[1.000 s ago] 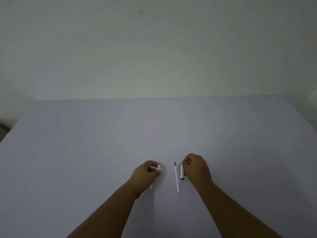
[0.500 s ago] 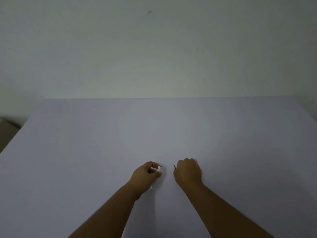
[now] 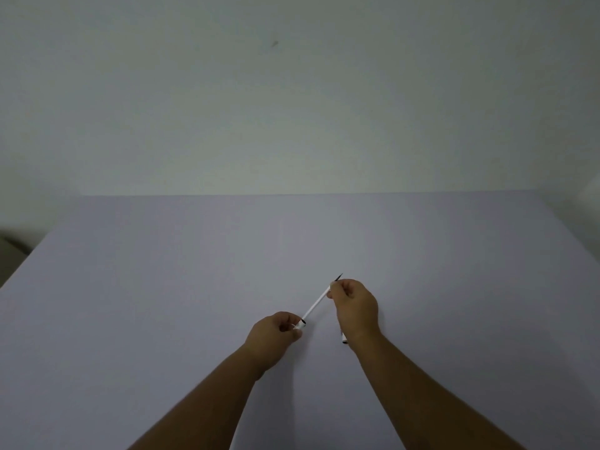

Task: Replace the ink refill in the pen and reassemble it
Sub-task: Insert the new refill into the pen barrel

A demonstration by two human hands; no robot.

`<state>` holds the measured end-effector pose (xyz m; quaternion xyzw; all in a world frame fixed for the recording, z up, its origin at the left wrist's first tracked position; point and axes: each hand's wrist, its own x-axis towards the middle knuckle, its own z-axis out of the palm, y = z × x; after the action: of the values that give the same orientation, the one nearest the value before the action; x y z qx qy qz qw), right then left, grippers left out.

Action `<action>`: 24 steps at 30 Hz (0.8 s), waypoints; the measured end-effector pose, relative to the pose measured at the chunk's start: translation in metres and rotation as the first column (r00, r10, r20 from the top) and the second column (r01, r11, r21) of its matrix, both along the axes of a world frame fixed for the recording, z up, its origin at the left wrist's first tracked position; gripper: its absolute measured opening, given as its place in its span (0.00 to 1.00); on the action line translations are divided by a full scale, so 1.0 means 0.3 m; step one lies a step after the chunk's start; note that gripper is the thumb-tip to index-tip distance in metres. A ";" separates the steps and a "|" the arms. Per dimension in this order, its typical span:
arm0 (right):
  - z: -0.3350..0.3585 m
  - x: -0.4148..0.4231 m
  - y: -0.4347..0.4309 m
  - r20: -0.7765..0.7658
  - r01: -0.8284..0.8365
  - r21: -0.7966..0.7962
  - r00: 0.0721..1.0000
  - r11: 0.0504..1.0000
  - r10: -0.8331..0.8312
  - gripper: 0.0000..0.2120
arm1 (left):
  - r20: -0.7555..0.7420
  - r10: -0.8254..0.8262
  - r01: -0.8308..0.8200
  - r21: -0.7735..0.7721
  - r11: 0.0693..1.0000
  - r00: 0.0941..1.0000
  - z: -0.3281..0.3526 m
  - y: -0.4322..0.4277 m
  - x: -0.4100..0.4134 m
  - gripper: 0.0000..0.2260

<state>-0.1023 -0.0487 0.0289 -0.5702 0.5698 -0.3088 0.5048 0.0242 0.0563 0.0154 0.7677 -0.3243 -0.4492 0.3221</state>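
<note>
My left hand (image 3: 276, 336) grips a white pen barrel (image 3: 299, 325), its dark open end facing up and right. My right hand (image 3: 355, 306) pinches a thin white ink refill (image 3: 316, 303) near its dark tip, which pokes out past my fingers. The refill slants down to the left, its lower end at the mouth of the barrel. Another white pen piece (image 3: 343, 338) lies on the table, mostly hidden under my right wrist.
A wide pale lilac table (image 3: 162, 287) spreads out in front of me, ending at a plain light wall (image 3: 292, 108). A dark object (image 3: 9, 246) shows past the table's left edge.
My right hand picked the refill up off the table and brought its lower end to the barrel in my left hand. The left hand has tilted the barrel toward it.
</note>
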 end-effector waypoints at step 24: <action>-0.022 -0.179 -0.105 -0.468 -0.203 0.105 0.853 0.974 0.229 0.12 | -0.164 0.013 -0.015 -0.013 1.000 0.986 0.027 -0.049 -0.086 0.07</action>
<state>-0.1561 -0.0803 0.0223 -0.6755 0.6168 -0.0852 0.3949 -0.0015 0.0417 0.0235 0.7280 -0.2945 -0.5062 0.3565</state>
